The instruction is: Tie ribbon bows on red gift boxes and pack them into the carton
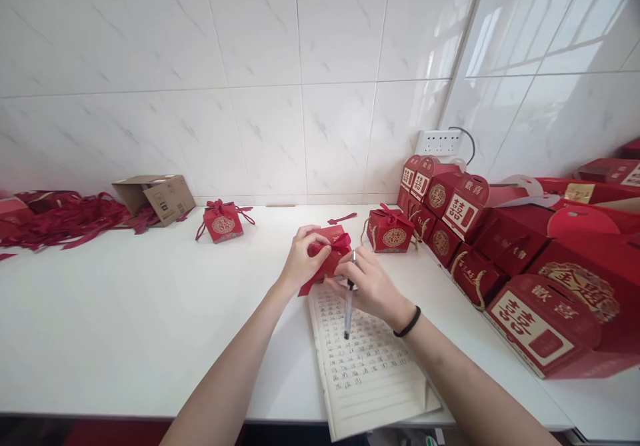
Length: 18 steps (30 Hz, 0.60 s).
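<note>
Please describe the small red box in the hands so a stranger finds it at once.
On the white table, look just above the lined writing sheet. The small red box is there, between the left hand and right hand; the two similar boxes nearby stand alone, untouched.

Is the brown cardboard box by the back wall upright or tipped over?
Tipped over: the cardboard box lies on its side, its open flaps facing left toward the pile of red ribbons.
</note>
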{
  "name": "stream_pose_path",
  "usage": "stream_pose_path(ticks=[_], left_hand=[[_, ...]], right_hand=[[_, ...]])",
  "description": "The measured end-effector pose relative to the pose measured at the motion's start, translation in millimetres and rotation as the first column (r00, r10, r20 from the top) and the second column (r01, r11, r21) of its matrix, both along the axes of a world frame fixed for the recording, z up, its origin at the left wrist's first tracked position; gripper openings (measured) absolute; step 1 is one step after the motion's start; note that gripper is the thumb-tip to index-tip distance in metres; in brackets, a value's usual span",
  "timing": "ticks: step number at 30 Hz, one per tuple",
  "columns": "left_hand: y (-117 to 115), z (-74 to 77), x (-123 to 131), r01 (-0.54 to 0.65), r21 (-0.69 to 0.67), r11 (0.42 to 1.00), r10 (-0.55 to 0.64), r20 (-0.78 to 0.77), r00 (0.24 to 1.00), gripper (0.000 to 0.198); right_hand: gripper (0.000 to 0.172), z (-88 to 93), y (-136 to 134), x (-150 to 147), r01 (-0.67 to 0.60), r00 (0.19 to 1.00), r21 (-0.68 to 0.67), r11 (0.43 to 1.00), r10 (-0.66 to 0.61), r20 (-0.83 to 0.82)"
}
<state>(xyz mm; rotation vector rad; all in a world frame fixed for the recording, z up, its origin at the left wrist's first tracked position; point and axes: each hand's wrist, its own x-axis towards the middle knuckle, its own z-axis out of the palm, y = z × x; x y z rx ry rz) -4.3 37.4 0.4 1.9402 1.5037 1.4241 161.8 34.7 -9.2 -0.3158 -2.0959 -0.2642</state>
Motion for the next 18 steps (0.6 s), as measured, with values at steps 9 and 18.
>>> stream_pose_path(ticks=[9, 18], left_hand=[[-3, 3.3, 5, -0.058, -0.024, 0.998, 0.059, 0.046, 0.997, 0.005], [-4, 4.3, 9, -0.067, -0.054, 0.996, 0.072, 0.085, 0.994, 0.001]], right_hand=[[0.024, -11.3, -14, -17, 0.013, 0.988, 0.166, 0.986, -0.039, 0.152], [0.028, -19.1, -3, -26, 0.042, 0.992, 0.113, 0.993, -0.055, 0.114]])
